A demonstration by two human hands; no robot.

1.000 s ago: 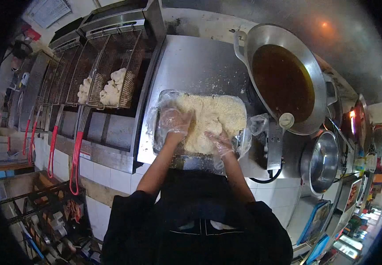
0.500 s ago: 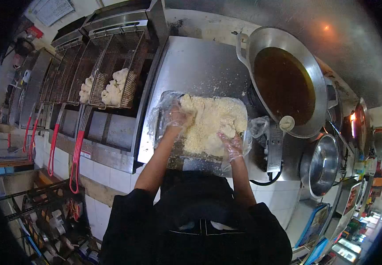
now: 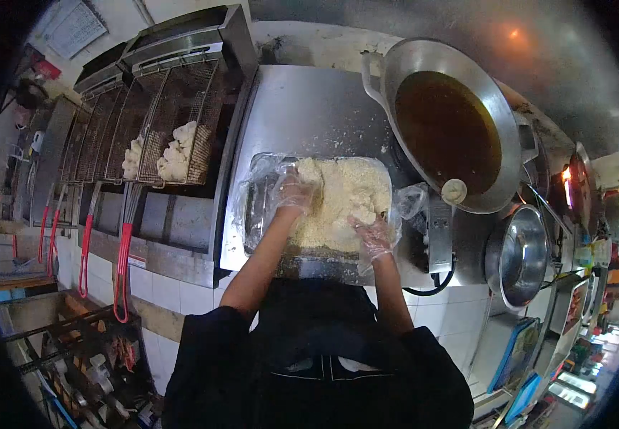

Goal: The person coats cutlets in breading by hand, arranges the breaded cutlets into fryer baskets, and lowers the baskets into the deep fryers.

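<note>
A clear plastic glove covers my left hand, which lies along the left side of pale, coarse crumbs. Its fingers look extended beside a coated lump; the tips are partly hidden by plastic and crumbs. My right hand, also gloved, rests at the lower right of the crumbs with thumb and fingers apart. Just above it sits another crumb-covered lump, whose kind I cannot make out. The crumbs fill a shallow tray with clear plastic around its edges.
On the left, wire fryer baskets hold several pale coated pieces; their red handles stick out toward me. A large wok of brown oil stands at right, with a small ladle over its rim. Nearby is a metal bowl.
My right hand has drawn slightly down and away from the lump it was against, which now lies in the crumbs. My left hand stays at the tray's left side. The whole view shifted slightly.
</note>
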